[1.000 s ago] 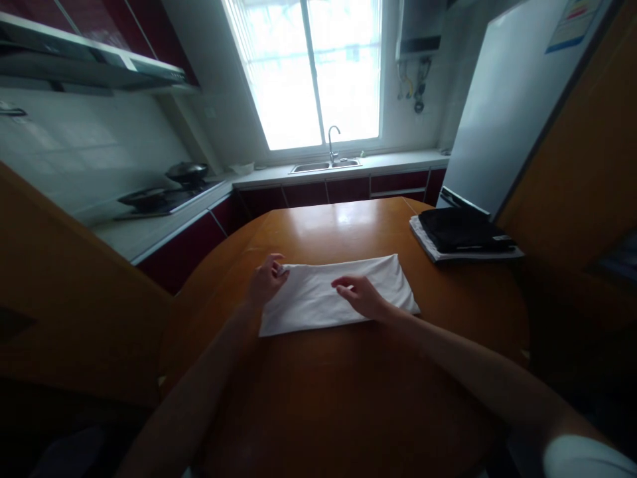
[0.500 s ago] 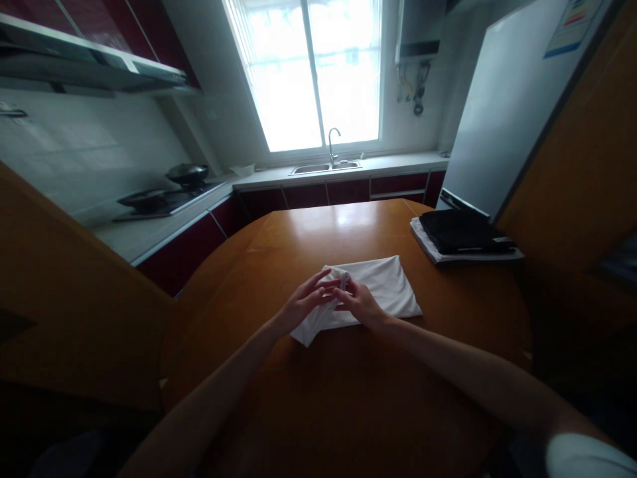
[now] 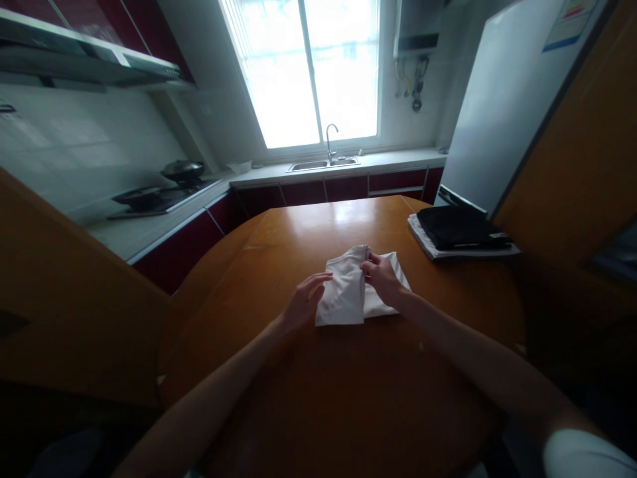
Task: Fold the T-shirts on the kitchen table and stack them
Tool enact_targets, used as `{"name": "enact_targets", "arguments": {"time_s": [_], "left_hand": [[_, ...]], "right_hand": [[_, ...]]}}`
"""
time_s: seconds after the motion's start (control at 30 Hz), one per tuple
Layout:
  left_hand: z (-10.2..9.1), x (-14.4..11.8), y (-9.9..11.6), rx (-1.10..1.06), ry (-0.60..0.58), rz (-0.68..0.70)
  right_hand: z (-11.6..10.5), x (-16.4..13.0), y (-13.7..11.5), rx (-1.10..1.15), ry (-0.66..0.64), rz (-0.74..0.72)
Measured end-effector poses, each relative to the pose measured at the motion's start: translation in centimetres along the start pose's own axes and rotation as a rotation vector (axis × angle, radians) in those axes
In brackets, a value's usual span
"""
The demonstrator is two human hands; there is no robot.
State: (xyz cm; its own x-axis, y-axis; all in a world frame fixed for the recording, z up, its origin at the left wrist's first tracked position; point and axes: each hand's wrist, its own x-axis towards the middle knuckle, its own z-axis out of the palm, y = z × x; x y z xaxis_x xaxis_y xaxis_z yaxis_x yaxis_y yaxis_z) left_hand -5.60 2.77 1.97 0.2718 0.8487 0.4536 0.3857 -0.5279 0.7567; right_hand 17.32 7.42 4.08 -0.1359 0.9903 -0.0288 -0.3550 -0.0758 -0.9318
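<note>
A white garment point(image 3: 343, 292) lies on the wooden table in front of me, its left part doubled over to the right so that a layer covers much of it. My right hand point(image 3: 382, 277) pinches the upper right edge of this folded-over layer between thumb and fingers. Beside the garment's left edge is my left hand point(image 3: 304, 300), its fingers stretched out and their tips at the cloth. The part of the garment under the right hand is hidden.
On the table's right side, a black folded garment point(image 3: 462, 229) rests on white folded cloth point(image 3: 428, 244). The round-ended wooden table point(image 3: 239, 299) fills the foreground. Behind it are a counter with a sink point(image 3: 323, 164), a stove with pans point(image 3: 183, 171), and a fridge point(image 3: 502, 99).
My right hand has moved right and slightly up, carrying the left part of the garment over the rest. My left hand has come apart from the right one and sits at the left edge.
</note>
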Motion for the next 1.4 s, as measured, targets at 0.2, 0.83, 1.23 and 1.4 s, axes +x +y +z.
{"name": "enact_targets", "arguments": {"time_s": [0.2,0.83,1.23,1.4], "left_hand": [[3.1,-1.0,1.5,0.228,-0.282,0.241],[13.3,1.0,6.6,1.008,-0.086,0.352],[14.2,3.6,6.2,0.603,-0.228,0.247],[15.4,4.0,5.8,0.618,-0.302,0.227]], "right_hand": [[-3.9,2.6,-2.3,-0.044,0.131,-0.003],[-5.5,3.7,-3.6,-0.045,0.153,0.076],[-9.0,5.7,-2.2,-0.322,0.163,0.078],[-10.8,7.2,-0.5,-0.462,0.213,-0.059]]}}
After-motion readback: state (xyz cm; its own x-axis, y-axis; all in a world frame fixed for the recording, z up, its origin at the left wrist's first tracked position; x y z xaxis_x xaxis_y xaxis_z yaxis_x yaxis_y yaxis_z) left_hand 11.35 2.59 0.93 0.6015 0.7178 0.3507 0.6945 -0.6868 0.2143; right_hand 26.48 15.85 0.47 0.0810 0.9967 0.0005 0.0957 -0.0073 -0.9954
